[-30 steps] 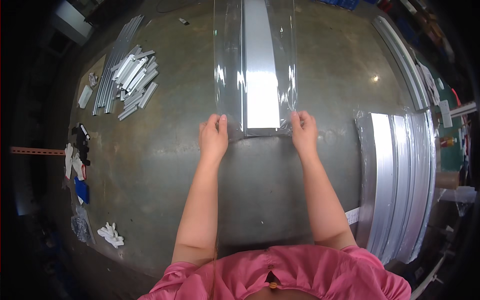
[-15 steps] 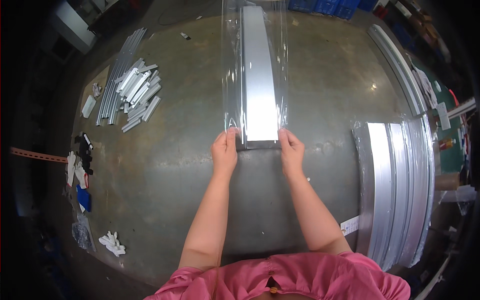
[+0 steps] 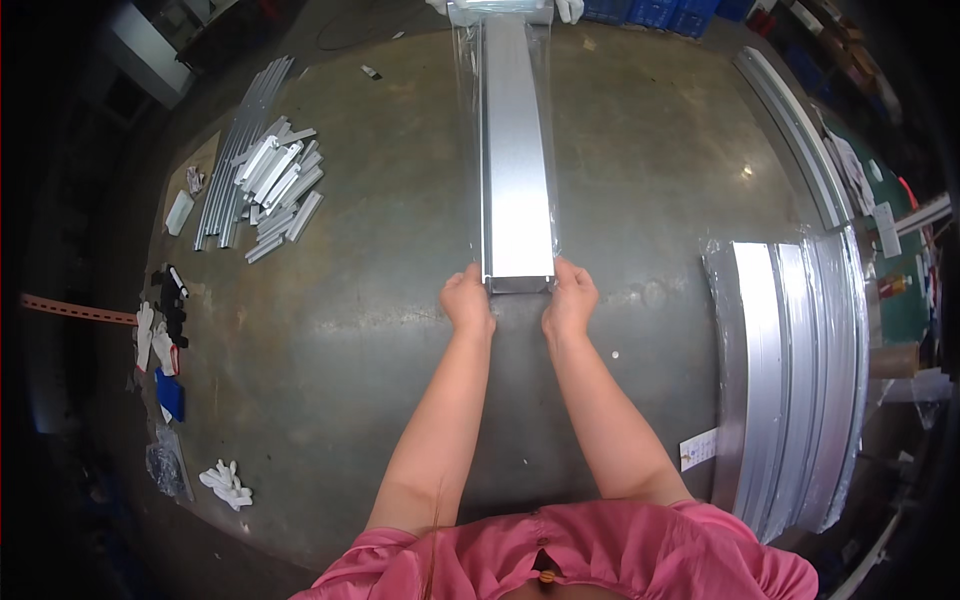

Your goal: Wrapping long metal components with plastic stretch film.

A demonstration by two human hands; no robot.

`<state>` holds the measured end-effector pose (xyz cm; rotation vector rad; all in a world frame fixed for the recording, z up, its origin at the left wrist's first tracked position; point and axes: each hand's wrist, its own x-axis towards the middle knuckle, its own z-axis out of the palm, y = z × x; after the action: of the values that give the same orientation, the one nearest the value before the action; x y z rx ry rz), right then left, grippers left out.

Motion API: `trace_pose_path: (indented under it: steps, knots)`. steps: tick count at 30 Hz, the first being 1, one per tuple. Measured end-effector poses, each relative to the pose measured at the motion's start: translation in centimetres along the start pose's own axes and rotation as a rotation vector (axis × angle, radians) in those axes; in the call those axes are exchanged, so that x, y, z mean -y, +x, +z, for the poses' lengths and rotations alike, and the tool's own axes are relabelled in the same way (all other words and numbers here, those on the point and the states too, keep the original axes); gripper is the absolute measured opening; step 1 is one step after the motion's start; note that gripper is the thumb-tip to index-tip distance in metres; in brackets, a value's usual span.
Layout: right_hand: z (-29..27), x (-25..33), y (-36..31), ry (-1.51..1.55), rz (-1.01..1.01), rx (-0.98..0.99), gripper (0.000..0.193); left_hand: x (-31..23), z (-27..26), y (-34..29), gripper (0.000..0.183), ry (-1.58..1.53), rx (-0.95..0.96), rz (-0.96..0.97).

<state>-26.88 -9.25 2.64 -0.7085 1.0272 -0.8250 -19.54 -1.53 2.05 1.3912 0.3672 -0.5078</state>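
beside stacked wrapped panels (image 3: 790, 380), left hand (image 3: 468, 302) and right hand (image 3: 570, 300) grip the plastic-sleeved metal channel (image 3: 516, 170).

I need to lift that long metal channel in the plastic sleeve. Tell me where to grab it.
Take the metal channel at its near end, one hand on each long side edge, coming from below as the left hand and right hand do. It is long and narrow; a second person's gloved hands seem to be at the far end.

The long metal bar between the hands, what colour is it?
Shiny silver-grey, under clear plastic wrap; the metal bar shows best in the head view.
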Motion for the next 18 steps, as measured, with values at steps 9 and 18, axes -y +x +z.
trace_pose_path:
  steps: [9,18]
  knots:
    - [1.4,-1.3,0.0,0.214,-0.21,0.195,0.031,1.9,0.3,-0.5,0.021,-0.221,0.099,0.188]
    - [1.5,-4.4,-2.0,-0.43,-0.707,0.114,0.061,1.9,0.5,-3.0,0.043,-0.414,0.348,0.244]
